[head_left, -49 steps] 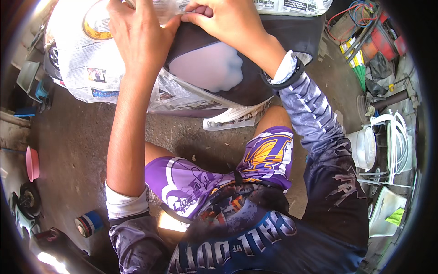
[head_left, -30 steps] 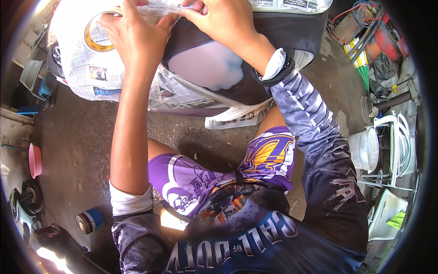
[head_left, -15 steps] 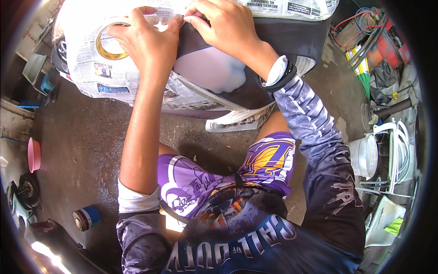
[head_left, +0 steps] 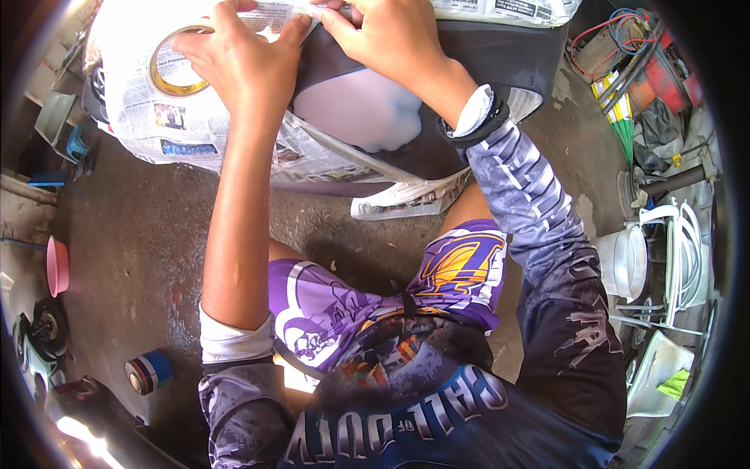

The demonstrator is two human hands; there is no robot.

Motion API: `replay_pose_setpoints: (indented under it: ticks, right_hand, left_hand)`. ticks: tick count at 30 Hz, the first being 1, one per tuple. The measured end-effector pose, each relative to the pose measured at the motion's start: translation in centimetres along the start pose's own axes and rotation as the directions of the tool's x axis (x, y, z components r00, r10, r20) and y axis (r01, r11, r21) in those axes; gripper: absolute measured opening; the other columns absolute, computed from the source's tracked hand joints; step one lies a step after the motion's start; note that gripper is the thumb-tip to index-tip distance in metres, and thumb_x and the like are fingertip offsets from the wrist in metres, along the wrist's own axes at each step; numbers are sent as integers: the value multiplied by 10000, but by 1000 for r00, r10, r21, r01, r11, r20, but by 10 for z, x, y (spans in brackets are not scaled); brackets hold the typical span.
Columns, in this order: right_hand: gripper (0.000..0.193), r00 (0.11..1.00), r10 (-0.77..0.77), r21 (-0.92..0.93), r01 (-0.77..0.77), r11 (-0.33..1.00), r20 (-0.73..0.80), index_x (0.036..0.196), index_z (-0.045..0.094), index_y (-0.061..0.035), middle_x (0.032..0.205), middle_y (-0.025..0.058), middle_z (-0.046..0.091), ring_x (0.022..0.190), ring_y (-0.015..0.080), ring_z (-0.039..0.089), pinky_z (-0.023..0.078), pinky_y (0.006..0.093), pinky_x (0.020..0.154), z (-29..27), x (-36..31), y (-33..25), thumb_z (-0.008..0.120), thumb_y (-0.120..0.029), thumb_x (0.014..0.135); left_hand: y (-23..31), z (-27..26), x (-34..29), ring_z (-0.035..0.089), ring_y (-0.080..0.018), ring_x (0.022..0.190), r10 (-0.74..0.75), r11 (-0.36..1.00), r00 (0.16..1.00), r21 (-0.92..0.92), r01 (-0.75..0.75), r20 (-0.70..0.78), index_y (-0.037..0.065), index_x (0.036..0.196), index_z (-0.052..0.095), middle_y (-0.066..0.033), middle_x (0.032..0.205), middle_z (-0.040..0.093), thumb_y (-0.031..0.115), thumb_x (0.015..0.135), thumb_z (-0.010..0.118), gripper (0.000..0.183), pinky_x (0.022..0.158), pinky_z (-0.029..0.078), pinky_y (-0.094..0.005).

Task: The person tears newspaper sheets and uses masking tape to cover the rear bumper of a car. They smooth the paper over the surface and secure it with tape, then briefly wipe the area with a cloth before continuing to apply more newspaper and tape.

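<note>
At the top of the view my left hand (head_left: 256,70) has its fingers hooked through a roll of masking tape (head_left: 181,89), its thumb pointing right. The roll stands against newspaper sheets (head_left: 199,121) that cover a large curved body. Just to the right, my right hand (head_left: 402,43) is closed in a pinch along the newspaper's edge; its fingertips are partly cut off by the frame, and what they grip is unclear. Below it lies a bare dark panel (head_left: 500,66) with a pale pinkish-white patch (head_left: 355,109), bordered by newspaper on its lower side.
A folded newspaper flap (head_left: 406,200) hangs under the panel near my knees. On the concrete floor at left are a blue-and-black can (head_left: 150,372) and a pink basin (head_left: 57,266). Along the right stand a white bucket (head_left: 623,264), a white metal frame (head_left: 681,266) and coiled cables (head_left: 625,35).
Both hands have shifted slightly up toward the top edge. The tape roll has moved a little to the left and up with my left hand.
</note>
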State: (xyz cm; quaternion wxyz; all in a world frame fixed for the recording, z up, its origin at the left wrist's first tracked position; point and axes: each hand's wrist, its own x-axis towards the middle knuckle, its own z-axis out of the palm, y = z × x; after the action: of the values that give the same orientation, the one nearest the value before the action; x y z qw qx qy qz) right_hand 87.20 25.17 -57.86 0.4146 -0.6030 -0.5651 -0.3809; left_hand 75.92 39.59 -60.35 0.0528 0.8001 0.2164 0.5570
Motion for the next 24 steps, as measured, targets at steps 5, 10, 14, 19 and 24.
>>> replay_pose_setpoints:
  ticks: [5,10,14,19,24]
  right_hand:
    - [153,1000,28,-25,-28,999,-7,1020,750,-34,992,155,739,860,363,723,591,430,737,1,1,-6,754,-81,875]
    - [184,1000,17,7,-17,1000,-14,1054,743,-41,998,158,735,866,381,715,588,444,744,-1,3,-3,753,-113,884]
    - [207,1000,12,-24,-12,1000,19,1072,720,-49,999,154,724,884,385,710,582,455,755,-2,5,1,751,-144,892]
    - [224,995,66,-63,-62,996,74,1045,693,-54,986,140,711,886,380,706,577,465,757,-4,8,-1,768,-184,878]
    - [257,986,129,-89,-120,989,107,1068,680,-59,1025,143,705,888,384,704,576,481,767,0,10,-9,763,-207,875]
  left_hand:
    - [20,-4,-4,584,-420,1156,-191,982,981,22,190,47,37,1285,637,-260,1222,611,244,823,851,550,986,493,-517]
    - [6,-18,12,482,-473,1156,221,973,974,77,-217,-52,26,1253,645,-350,1130,504,433,745,953,719,1003,433,-517]
    - [-17,-32,9,459,-489,1194,88,993,994,84,-82,-71,35,1245,655,-344,1112,526,399,759,948,674,1004,428,-535]
    - [-6,-12,-3,483,-492,1192,123,989,992,77,-125,33,57,1270,654,-363,1203,483,419,752,952,699,1012,447,-514]
    - [-7,-18,-8,492,-457,1154,79,997,997,-8,-79,9,97,1169,696,-293,1128,506,307,764,932,514,979,448,-498]
